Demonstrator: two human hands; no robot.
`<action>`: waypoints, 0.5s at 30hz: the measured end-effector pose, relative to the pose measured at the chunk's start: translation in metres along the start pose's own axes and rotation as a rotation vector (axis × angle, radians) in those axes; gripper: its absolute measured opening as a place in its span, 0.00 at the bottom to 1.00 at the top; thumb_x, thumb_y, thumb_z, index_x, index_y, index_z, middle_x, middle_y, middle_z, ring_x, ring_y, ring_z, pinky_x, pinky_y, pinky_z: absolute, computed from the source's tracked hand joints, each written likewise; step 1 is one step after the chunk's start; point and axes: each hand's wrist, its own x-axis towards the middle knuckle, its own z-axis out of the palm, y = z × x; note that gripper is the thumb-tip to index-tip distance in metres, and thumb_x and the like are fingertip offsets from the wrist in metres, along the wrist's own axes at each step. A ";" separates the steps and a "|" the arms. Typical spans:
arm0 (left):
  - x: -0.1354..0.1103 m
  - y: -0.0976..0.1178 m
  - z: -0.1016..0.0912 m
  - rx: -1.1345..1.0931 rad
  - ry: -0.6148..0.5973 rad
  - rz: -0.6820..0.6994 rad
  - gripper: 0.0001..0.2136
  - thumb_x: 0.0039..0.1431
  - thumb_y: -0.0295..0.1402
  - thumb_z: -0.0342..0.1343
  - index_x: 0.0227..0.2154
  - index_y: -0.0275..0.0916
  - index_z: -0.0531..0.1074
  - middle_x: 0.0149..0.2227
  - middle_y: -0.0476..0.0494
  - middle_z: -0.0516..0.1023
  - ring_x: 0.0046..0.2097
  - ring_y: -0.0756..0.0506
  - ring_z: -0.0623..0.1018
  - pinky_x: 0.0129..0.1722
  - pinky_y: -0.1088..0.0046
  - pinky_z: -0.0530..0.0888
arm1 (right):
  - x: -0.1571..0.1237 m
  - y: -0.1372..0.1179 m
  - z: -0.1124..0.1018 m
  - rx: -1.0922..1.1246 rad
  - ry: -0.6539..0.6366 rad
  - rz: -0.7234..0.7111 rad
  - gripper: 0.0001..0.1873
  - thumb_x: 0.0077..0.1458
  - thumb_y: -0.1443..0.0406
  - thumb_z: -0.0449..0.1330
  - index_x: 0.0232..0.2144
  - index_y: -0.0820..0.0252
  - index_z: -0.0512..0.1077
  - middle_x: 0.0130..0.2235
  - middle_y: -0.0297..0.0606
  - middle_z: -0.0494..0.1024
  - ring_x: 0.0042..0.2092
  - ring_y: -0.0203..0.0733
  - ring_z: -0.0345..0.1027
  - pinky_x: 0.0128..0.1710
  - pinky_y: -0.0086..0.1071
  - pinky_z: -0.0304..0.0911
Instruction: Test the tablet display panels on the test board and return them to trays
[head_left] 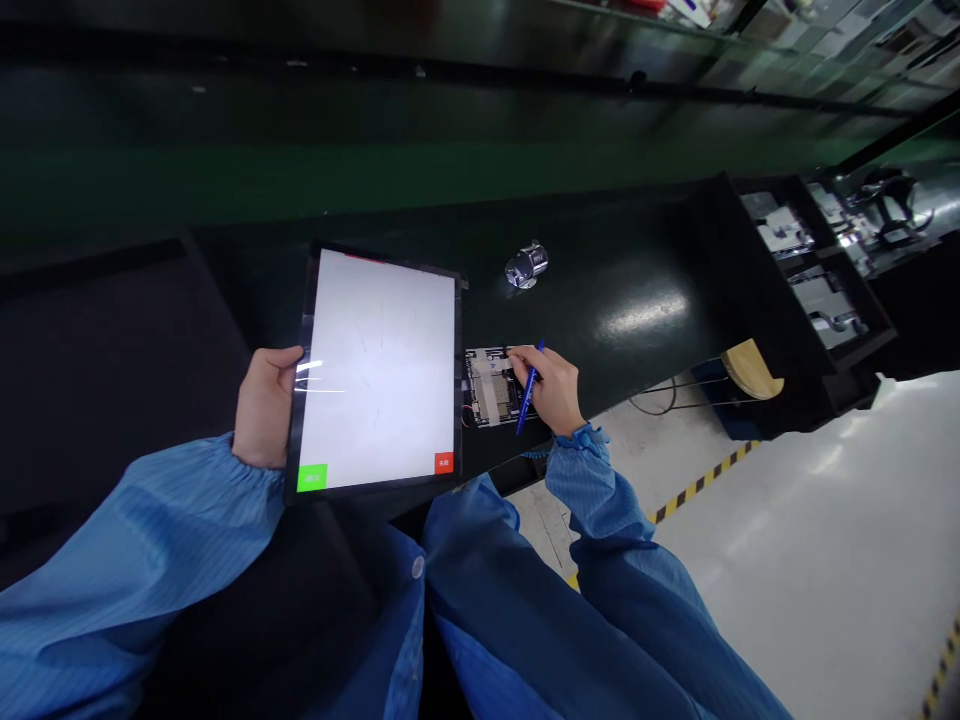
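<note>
My left hand (264, 408) grips the left edge of a flat display panel (382, 360), thumb on its front. The lit screen is white, with a green box at the lower left and a red one at the lower right. Against the panel's right side lies a circuit board (491, 390) with pale tape strips across it. My right hand (553, 390) has its fingertips at the board's upper right. A blue pen (529, 390) is held across that hand's fingers, pointing down. Whether the fingertips also pinch part of the board cannot be made out.
A shiny metal cylinder (527, 265) sits on the dark bench (630, 260) beyond the board. Black divided trays (814, 265) with parts stand at the right. A wooden stool seat (752, 370) is below the bench edge, near striped floor tape (705, 482).
</note>
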 end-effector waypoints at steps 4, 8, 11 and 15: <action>-0.005 0.006 0.005 0.118 0.074 -0.011 0.15 0.58 0.18 0.44 0.20 0.40 0.64 0.18 0.54 0.63 0.57 0.46 0.72 0.57 0.71 0.70 | 0.000 -0.002 -0.001 0.007 -0.004 0.010 0.19 0.67 0.54 0.51 0.40 0.56 0.78 0.35 0.41 0.80 0.36 0.43 0.73 0.39 0.34 0.67; -0.004 0.003 0.004 0.161 0.061 0.015 0.14 0.57 0.17 0.46 0.21 0.40 0.63 0.19 0.54 0.65 0.59 0.45 0.69 0.58 0.71 0.68 | 0.000 0.000 0.000 -0.027 -0.016 -0.005 0.20 0.67 0.54 0.50 0.40 0.57 0.78 0.36 0.41 0.80 0.36 0.43 0.73 0.39 0.35 0.66; -0.003 0.002 0.003 0.172 0.079 0.044 0.13 0.56 0.18 0.47 0.20 0.39 0.65 0.24 0.52 0.69 0.62 0.44 0.65 0.61 0.73 0.64 | 0.001 0.003 0.002 -0.044 -0.016 -0.015 0.18 0.67 0.56 0.50 0.40 0.56 0.78 0.37 0.40 0.81 0.37 0.43 0.73 0.40 0.34 0.66; -0.004 0.005 0.003 0.052 0.043 0.031 0.15 0.57 0.17 0.45 0.19 0.38 0.64 0.26 0.51 0.71 0.63 0.44 0.64 0.60 0.72 0.67 | 0.001 -0.004 0.000 -0.028 -0.010 0.006 0.15 0.65 0.58 0.52 0.39 0.56 0.77 0.34 0.39 0.80 0.36 0.41 0.73 0.39 0.32 0.66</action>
